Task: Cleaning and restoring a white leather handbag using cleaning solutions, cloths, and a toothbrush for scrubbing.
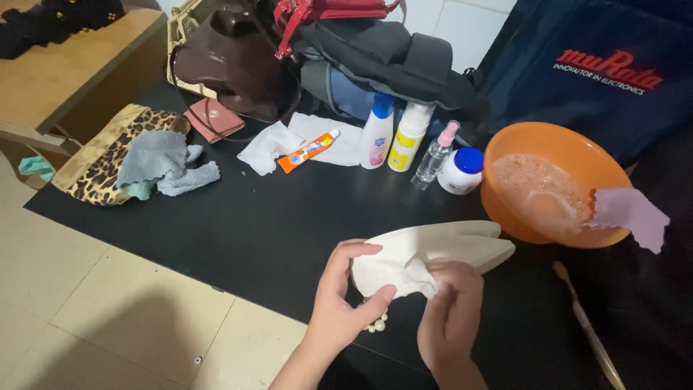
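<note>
Hands on cream shoe at table edge

Left hand [345, 289] grips the heel of a cream shoe [433, 253] (pearl trim below). Right hand [451, 310] pinches a white cloth [411, 278] against it. Shoe lies on the black table [253, 224], beside an orange basin [505, 209].

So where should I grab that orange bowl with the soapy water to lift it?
Grip the orange bowl by its rim, on the left and far sides, coming down from above. It stands upright and full of foamy water, and a lilac cloth drapes over the near right rim, so both hands, kept level, seems safest.
</note>
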